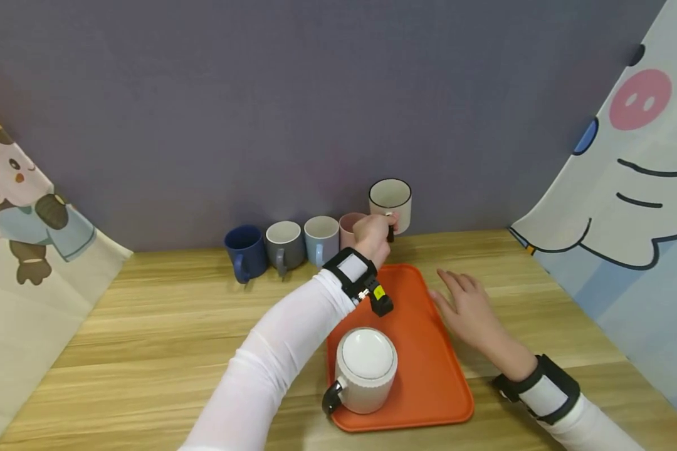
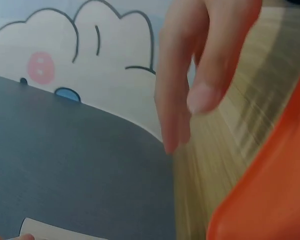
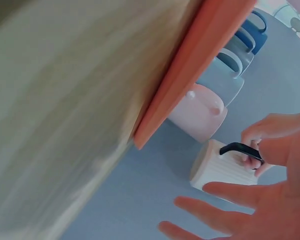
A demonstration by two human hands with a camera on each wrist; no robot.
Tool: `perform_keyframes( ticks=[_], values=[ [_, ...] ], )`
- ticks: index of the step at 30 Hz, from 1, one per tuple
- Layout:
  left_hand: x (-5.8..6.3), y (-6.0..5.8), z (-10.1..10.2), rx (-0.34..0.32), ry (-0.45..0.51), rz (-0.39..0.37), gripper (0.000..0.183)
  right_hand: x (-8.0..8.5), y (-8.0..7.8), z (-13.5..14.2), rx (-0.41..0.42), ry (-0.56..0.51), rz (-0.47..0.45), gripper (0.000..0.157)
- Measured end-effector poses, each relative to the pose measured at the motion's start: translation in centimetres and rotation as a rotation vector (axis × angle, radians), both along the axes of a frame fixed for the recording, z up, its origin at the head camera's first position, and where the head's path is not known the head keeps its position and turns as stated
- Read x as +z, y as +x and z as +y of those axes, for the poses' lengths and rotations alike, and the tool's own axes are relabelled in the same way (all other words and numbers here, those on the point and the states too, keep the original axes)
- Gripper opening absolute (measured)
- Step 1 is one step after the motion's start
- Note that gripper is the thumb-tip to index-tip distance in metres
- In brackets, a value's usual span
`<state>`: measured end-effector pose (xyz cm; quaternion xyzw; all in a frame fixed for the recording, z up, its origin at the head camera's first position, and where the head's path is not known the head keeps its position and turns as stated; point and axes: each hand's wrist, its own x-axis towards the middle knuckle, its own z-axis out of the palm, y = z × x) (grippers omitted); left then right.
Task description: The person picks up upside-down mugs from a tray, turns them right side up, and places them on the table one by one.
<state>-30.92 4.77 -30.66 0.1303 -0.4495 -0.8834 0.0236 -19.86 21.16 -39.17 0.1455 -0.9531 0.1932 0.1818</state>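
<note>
My left hand (image 1: 375, 235) grips the black handle of a white ribbed mug (image 1: 404, 210) with a black rim. This mug is upright near the back wall; the right wrist view shows a gap below its base. My right hand (image 1: 474, 310) hovers beside the right edge of the orange tray (image 1: 423, 351), fingers spread and holding nothing. On the tray's near left part sits another white mug (image 1: 367, 369), upside down, its black handle pointing left. In the right wrist view the left hand (image 3: 275, 127) and the mug (image 3: 222, 170) appear past my right fingers.
Along the back wall stand a navy mug (image 1: 245, 254), a grey mug (image 1: 286, 246), a light blue mug (image 1: 321, 240) and a pink mug (image 1: 348, 230) partly behind my left hand. Printed cloths (image 1: 626, 207) border both sides of the wooden table (image 1: 163, 313).
</note>
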Motion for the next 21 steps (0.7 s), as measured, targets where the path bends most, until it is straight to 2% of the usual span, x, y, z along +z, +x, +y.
perform_keyframes(
  ticks=[6,9,13,15,18,20,21],
  values=[
    [-0.5,-0.2,0.9,0.031,-0.052,-0.072,0.024,-0.1,0.8,0.6,0.000,0.030,-0.005,0.049],
    [-0.6,-0.4,1.4,0.046,-0.054,-0.081,0.029,-0.1,1.0,0.8,-0.004,0.028,0.007,0.048],
    [-0.9,-0.8,2.0,0.068,-0.034,-0.089,0.022,-0.1,1.5,1.2,-0.016,0.013,0.014,0.047],
    [-0.7,-0.4,2.3,0.091,-0.040,-0.114,0.015,-0.1,1.8,1.5,-0.020,0.008,0.012,0.046],
    [-0.9,-0.8,2.8,0.111,-0.082,-0.181,0.018,-0.2,2.1,2.0,-0.028,0.010,0.018,0.045],
    [-1.2,-0.9,3.1,0.144,-0.117,-0.195,0.019,-0.2,2.3,2.2,-0.035,0.013,0.024,0.045],
    [-1.4,-1.1,3.2,0.155,-0.106,-0.196,0.019,-0.2,2.3,2.3,-0.038,0.013,0.021,0.045]
  ],
)
